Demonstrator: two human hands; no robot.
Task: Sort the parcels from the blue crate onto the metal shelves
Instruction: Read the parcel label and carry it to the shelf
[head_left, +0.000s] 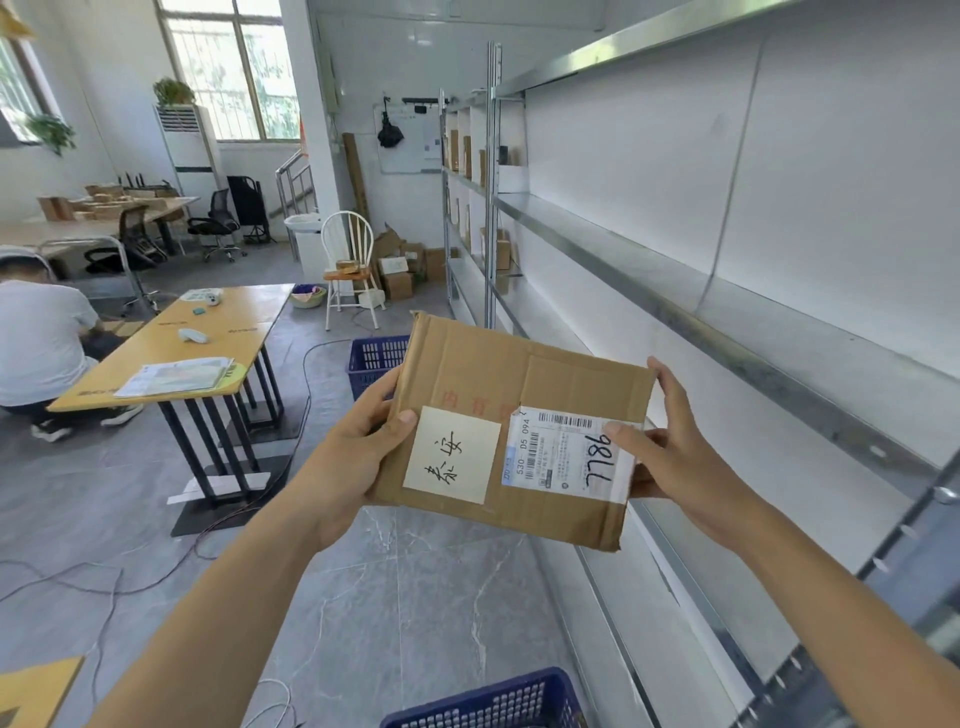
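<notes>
I hold a flat brown cardboard parcel (524, 384) in front of me with both hands. It carries a cream note with handwritten characters and a white barcode label marked 7786. My left hand (358, 447) grips its left edge, thumb on top. My right hand (675, 441) grips its right edge, thumb on the label. A blue crate (493, 701) shows at the bottom edge below the parcel. A second blue crate (371, 358) stands on the floor behind the parcel, partly hidden. The metal shelves (675, 296) run along the right wall, bare near me.
Farther shelf bays (478, 166) hold several upright parcels. A yellow table (208, 338) stands to the left, with a crouching person (41, 343) beside it. A white chair (348, 260) and cardboard boxes (400, 270) sit at the back. Cables trail across the grey floor (415, 597).
</notes>
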